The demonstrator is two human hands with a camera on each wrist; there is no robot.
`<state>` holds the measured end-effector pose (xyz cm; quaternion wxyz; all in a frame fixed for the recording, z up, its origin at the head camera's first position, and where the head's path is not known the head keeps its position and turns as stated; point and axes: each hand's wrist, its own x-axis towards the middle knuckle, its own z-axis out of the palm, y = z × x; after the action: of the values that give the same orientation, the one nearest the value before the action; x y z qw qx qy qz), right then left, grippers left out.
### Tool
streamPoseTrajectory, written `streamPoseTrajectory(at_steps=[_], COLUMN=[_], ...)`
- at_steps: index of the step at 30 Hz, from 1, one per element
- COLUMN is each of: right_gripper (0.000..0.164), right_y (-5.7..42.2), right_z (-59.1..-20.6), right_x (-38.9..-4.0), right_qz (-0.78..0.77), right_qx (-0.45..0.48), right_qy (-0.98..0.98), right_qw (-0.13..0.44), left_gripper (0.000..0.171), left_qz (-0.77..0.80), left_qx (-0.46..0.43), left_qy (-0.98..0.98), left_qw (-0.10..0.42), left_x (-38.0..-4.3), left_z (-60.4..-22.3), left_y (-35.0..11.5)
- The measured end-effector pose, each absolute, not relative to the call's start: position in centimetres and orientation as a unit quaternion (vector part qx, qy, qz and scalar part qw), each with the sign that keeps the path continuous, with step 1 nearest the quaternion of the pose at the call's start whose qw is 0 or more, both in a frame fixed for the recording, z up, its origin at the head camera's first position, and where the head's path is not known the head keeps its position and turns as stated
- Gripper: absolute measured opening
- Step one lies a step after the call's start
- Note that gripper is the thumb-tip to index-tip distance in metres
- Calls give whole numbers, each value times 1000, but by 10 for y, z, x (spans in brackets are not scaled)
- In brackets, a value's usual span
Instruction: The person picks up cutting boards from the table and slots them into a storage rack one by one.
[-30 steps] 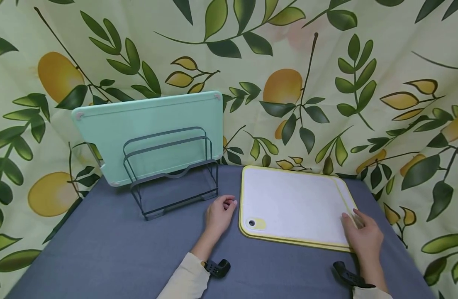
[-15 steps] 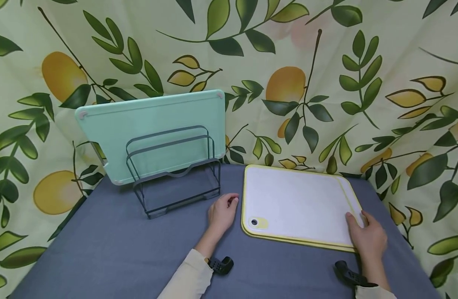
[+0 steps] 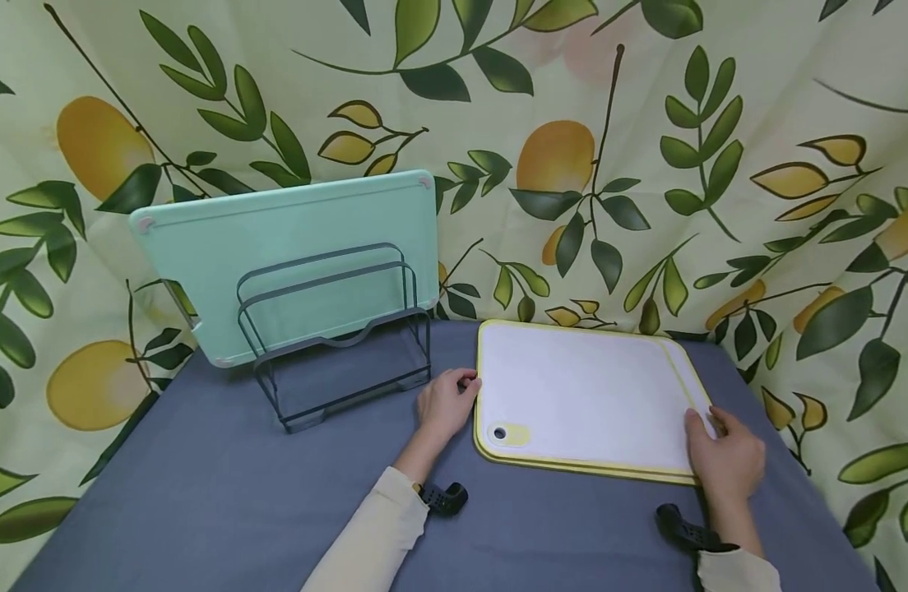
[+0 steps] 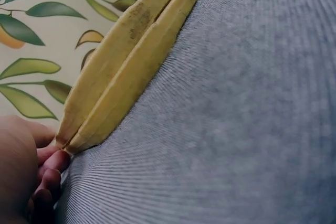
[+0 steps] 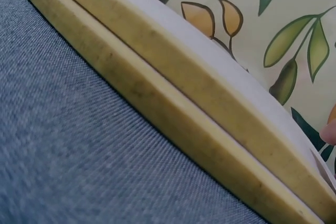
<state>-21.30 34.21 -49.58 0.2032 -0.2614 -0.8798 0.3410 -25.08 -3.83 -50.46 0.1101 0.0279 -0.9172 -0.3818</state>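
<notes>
Two stacked cutting boards (image 3: 587, 395) lie flat on the table, the upper one white-faced with a yellow rim and a hole in its near left corner. Their two yellow edges (image 5: 157, 72) show one above the other in the right wrist view. My right hand (image 3: 726, 456) grips the right side, thumb on the white face and fingers over the outer edge. At the left side, my left hand (image 3: 448, 403) has curled fingers, and its fingertips (image 4: 59, 158) pinch at the boards' edge. The left fingers meet it near the seam between the boards.
A dark wire rack (image 3: 343, 345) stands to the left on the blue-grey tablecloth (image 3: 224, 493). A mint-green cutting board (image 3: 298, 247) stands upright in its rear slot. Behind hangs a leaf-and-fruit patterned curtain (image 3: 454, 115). Each wrist wears a black camera.
My left hand has moved right and slightly away from me, from beside the boards to their left edge. My right hand keeps its hold on the right side. The camera view shifts slightly.
</notes>
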Motion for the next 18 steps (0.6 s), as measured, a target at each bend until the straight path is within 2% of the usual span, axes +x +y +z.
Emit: streamPoseTrajectory(at_steps=[6, 18], right_gripper=[56, 55], right_y=[341, 338], right_z=[-500, -499], right_x=[-212, -214], right_qz=[351, 329], right_qx=[-243, -247], right_qy=[-878, -896], right_qw=[216, 168], left_gripper=[26, 31], left_qz=[-372, -371], left_qx=[14, -1], left_qy=[-921, -922], left_qw=[112, 113], left_x=[-247, -246], left_z=[-503, -503], left_y=[-38, -42])
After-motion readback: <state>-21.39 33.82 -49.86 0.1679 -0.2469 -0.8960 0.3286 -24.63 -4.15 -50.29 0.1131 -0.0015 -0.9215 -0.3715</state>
